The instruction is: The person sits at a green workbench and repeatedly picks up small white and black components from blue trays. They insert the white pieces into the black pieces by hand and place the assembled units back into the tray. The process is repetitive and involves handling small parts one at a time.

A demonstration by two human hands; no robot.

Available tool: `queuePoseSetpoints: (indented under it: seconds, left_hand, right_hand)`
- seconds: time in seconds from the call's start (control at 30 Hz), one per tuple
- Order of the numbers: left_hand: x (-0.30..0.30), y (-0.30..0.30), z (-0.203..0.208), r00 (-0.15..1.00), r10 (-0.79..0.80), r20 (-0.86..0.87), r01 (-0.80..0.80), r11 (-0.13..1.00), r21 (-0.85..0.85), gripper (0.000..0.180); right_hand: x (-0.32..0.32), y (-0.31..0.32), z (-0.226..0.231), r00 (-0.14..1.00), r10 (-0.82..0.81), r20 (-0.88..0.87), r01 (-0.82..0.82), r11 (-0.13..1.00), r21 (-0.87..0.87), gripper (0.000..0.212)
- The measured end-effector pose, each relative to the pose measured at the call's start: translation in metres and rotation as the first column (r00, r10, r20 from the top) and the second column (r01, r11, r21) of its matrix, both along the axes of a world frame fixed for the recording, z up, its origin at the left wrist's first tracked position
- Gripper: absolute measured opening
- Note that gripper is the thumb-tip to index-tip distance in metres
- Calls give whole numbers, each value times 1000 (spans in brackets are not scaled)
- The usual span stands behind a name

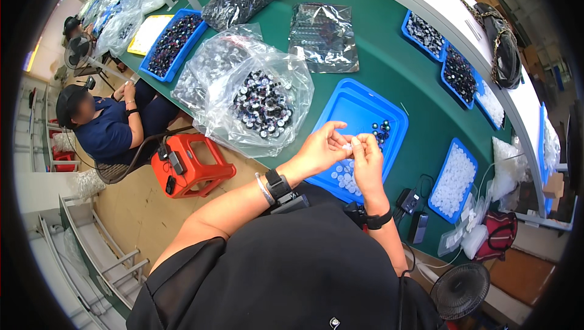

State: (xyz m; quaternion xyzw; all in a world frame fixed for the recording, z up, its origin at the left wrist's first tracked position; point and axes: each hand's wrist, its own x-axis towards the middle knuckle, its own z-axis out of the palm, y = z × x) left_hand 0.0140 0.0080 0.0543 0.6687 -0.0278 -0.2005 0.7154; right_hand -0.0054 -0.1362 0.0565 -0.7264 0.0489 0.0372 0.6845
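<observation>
A blue tray (pixel 359 100) sits on the bench in front of me. At its right side lie several dark shiny round beads (pixel 381 130), and toward its near end are translucent whitish discs (pixel 345 178). Over the tray, my left hand (pixel 323 149) and my right hand (pixel 368 163) meet with fingertips pinched together. A small whitish piece shows between them; its exact kind is too small to tell. To the left of my hands, an opened clear plastic bag (pixel 263 106) spills over the bench, filled with small dark-and-white round parts.
Blue trays of dark parts (pixel 176 44) and white pieces (pixel 453 181) stand left and right. A dark plastic bag (pixel 240 3) and a flat clear packet (pixel 324 38) lie farther back. A red stool (pixel 188 166) and a seated person (pixel 112 120) are at left.
</observation>
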Motion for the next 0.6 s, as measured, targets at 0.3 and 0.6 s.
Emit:
queuePoseSetpoints:
  seconds: [0.3, 0.6]
  left_hand:
    - [0, -1, 0, 1000, -11, -13, 10, 999, -33, 54]
    - [0, 11, -6, 768, -249, -589, -140, 833, -535, 32]
  right_hand:
    - [6, -13, -7, 992, 65, -110, -45, 983, 177, 10]
    - [9, -15, -4, 999, -39, 9, 37, 988, 148, 6]
